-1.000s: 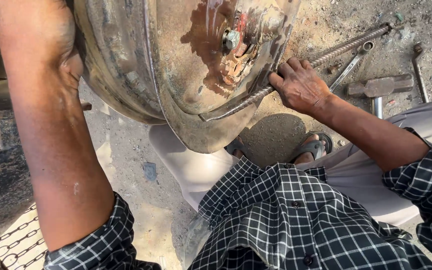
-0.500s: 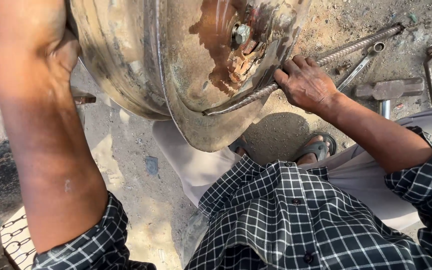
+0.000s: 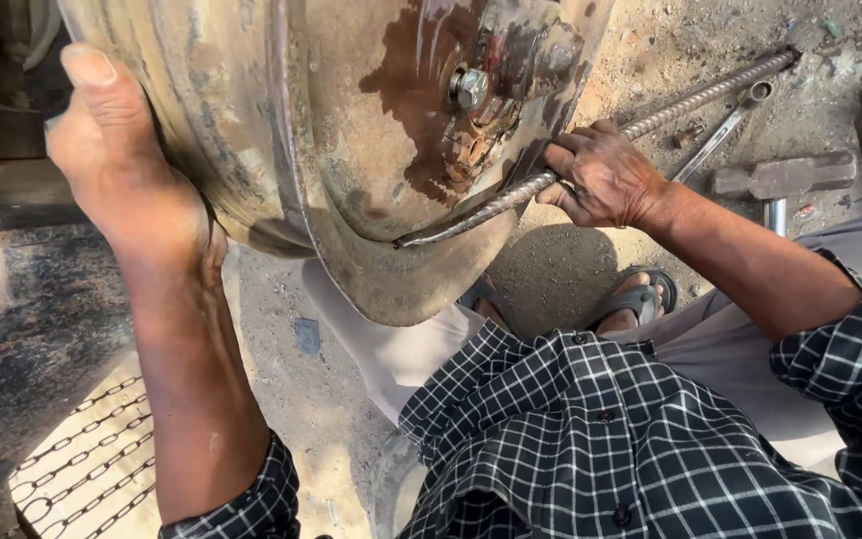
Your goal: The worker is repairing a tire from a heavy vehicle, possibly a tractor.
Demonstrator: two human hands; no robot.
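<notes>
While left hand [image 3: 117,170] clamps rusty rim [image 3: 351,180] edge, right hand [image 3: 606,180] grips rebar [image 3: 690,100], tip levered against rim face. Hub nut [image 3: 468,87] seemingly still on; prying unfinished. Hammer [image 3: 780,178], wrench [image 3: 720,130] lie on ground.

The big rusty wheel rim [image 3: 281,130] runs off the top edge, so there's no seeing its full shape. The left hand [image 3: 117,165] has its fingers tucked behind the rim's edge, only the thumb and the back of the hand show. The ribbed steel bar [image 3: 591,150] partly disappears under the right hand [image 3: 606,180], and its far tip sits right at the frame edge. The hammer [image 3: 775,180] has its handle cut short by the trouser leg (can't tell its length). The sandalled foot [image 3: 636,304] is mostly covered by the checked shirt [image 3: 601,439].
</notes>
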